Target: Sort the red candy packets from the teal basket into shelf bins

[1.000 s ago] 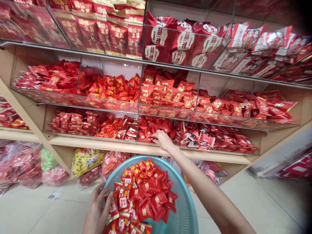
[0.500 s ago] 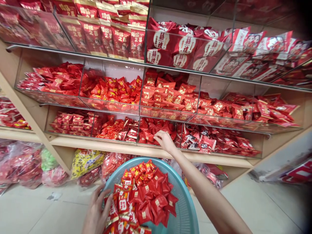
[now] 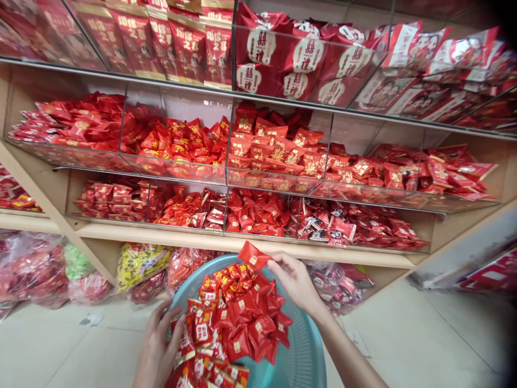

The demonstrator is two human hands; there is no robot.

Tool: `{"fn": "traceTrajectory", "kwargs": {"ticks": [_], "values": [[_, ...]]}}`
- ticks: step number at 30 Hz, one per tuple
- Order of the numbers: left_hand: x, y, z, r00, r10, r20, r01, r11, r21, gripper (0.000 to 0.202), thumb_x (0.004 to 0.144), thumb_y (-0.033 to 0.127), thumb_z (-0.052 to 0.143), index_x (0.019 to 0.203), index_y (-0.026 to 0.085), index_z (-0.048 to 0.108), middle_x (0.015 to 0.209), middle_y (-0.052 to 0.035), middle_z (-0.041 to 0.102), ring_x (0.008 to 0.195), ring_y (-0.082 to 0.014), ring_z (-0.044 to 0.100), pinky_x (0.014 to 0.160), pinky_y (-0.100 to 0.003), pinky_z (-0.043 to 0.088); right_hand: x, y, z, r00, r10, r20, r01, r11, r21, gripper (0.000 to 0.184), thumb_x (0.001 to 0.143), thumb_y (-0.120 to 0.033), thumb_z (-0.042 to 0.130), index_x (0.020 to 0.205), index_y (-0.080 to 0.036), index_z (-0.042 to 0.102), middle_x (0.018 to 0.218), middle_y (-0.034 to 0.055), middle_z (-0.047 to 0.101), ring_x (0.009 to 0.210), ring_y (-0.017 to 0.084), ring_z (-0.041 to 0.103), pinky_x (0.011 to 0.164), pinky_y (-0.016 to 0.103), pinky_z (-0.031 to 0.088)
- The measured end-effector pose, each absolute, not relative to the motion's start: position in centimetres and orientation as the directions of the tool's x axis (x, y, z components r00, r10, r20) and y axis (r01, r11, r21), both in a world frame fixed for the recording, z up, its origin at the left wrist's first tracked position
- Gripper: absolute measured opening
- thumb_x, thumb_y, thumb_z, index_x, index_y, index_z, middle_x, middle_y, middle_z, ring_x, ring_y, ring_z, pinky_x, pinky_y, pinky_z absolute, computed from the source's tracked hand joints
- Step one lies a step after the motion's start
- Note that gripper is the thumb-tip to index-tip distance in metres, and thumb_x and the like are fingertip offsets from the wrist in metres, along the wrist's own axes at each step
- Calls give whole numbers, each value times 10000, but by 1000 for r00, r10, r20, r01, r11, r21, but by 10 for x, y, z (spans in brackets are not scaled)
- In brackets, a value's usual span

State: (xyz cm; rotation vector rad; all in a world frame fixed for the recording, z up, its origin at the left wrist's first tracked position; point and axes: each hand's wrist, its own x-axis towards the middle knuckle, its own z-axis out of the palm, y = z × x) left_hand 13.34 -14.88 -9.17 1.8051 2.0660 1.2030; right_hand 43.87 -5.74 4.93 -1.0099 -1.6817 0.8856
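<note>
A teal plastic basket at the bottom centre holds a heap of small red candy packets. My left hand grips the basket's left rim, fingers curled over it against the packets. My right hand is above the basket's far rim, pinching one red candy packet between thumb and fingers. Straight ahead, the lowest clear bin of the shelf holds similar red packets.
Wooden shelving carries three tiers of clear acrylic bins full of red sweets and gift packets. Under the shelf lie clear bags of red, yellow and green candy. Pale tiled floor spreads below.
My right hand has left the lowest bin and come back over the basket with one red packet pinched in it. The left hand has stayed on the rim.
</note>
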Motion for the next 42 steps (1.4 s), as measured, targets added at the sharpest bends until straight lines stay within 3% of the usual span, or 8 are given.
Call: {"fn": "traceTrajectory", "kwargs": {"ticks": [3,6,10,14,18,28,33,42], "values": [[134,-149,-89,-265,889,373,773,-35,634,368,818,496,437,920,216,654,1161,-89,529,1098,-291,548,940,-467,467,447,-80,22,-64,987,150,44,153,-987,222,792,-380,624,743,-164,615,710,19,645,685,148,578,660,246,447],[135,-148,-87,-258,893,370,780,-34,625,374,816,499,433,907,213,656,1157,-92,532,1095,-289,549,942,-462,467,450,-104,-4,79,993,-86,-209,-68,-976,252,724,-389,700,688,-162,597,673,10,662,659,129,597,665,233,467],[135,-148,-87,-253,895,369,783,-35,621,393,817,510,425,915,204,652,1147,-98,530,1078,-289,555,939,-464,468,447,-139,-34,148,901,-408,-576,-257,-776,309,581,-365,807,720,-165,617,725,9,692,733,149,657,677,239,516],[135,-149,-86,-240,897,372,787,-45,616,402,822,513,420,930,200,649,1139,-102,529,1074,-295,556,931,-476,469,442,-164,-61,177,779,-602,-724,-311,-616,394,433,-318,871,705,-157,636,753,26,718,755,159,685,673,222,550],[136,-148,-85,-236,893,383,796,-49,604,420,826,515,411,920,185,653,1130,-114,530,1061,-299,560,922,-477,473,433,-174,-78,233,757,-610,-773,-237,-589,404,358,-307,888,610,-163,608,740,22,725,830,182,695,753,229,566],[135,-150,-86,-237,898,370,792,-42,608,414,830,501,413,936,176,647,1155,-120,515,1074,-308,550,919,-493,473,421,-175,-98,452,746,-490,-612,-140,-779,406,398,-403,866,606,-158,619,669,7,697,818,205,694,767,277,574],[136,-150,-87,-234,896,378,796,-46,604,391,831,488,422,947,185,640,1159,-110,513,1083,-303,547,931,-487,468,431,-174,-104,583,741,-333,-420,-76,-904,419,492,-506,792,638,-145,636,967,77,696,908,243,660,816,331,555],[138,-150,-84,-253,885,392,794,-42,607,389,817,507,418,918,206,642,1152,-95,530,1080,-293,557,926,-451,479,446,-171,-82,416,829,-374,-416,-192,-889,375,502,-452,806,645,-139,657,736,40,713,856,226,656,861,332,520]]}}
